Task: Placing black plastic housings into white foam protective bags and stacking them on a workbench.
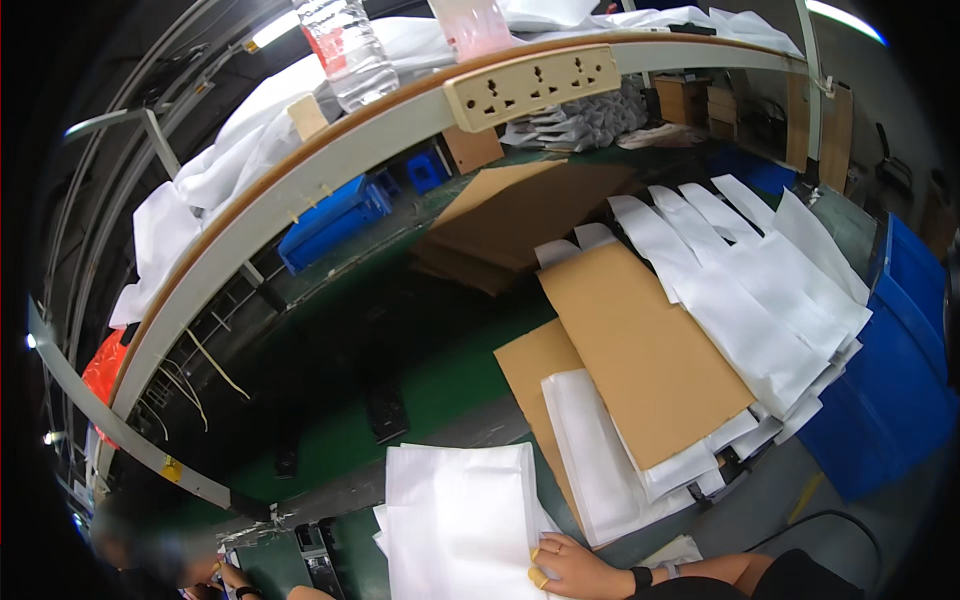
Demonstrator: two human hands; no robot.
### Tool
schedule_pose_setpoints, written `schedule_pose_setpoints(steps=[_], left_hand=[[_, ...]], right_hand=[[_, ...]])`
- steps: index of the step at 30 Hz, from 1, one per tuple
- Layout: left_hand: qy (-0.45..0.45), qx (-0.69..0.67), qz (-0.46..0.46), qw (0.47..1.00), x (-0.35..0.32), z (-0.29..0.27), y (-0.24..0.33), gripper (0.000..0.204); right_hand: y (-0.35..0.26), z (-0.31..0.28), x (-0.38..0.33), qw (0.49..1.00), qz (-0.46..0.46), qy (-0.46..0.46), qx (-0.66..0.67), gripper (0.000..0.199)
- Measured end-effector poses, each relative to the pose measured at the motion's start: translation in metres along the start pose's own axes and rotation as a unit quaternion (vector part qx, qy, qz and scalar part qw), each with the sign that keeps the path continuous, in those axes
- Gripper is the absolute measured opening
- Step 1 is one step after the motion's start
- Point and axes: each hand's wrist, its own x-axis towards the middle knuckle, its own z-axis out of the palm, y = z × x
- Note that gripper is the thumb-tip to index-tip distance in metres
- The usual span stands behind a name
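Observation:
My right hand (580, 570) comes in at the lower edge, with yellow finger cots on its fingers and a dark band at the wrist. Its fingers are curled onto the right edge of a stack of white non-woven fabric sheets (460, 510), gripping that edge. The stack lies flat on the green worktop in the lower middle, its layers slightly uneven at the sides. My left hand does not show; a sliver of skin at the bottom edge is too small to assign. Right of the stack, more white sheets (580, 450) lie beside and partly under a brown cardboard panel (650, 350).
Overlapping white pieces (770, 310) spread at the right, beside a blue bin (880, 390). A raised shelf with a socket strip (530, 85) carries a plastic bottle (345, 50) and white fabric. Another person's hand (230, 575) shows at lower left.

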Motion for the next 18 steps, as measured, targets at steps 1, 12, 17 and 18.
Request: schedule_pose_setpoints(steps=[1,12,17,18], left_hand=[[0.004,0.01,0.011,1.0,-0.001,0.004,0.002,0.037],[0.094,0.064,0.1,0.988,-0.024,0.064,0.013,0.025],[0.146,0.081,0.174,0.971,-0.019,0.09,0.003,0.021],[0.151,0.086,0.192,0.966,-0.016,0.092,0.002,0.02]], right_hand=[[0.0,-0.002,-0.001,1.0,-0.005,-0.001,-0.001,0.026],[-0.009,-0.009,-0.002,0.999,0.004,0.012,-0.03,0.02],[-0.011,-0.005,-0.007,0.999,0.034,0.006,-0.041,0.02],[-0.011,-0.006,-0.004,0.998,0.039,0.0,-0.044,0.02]])
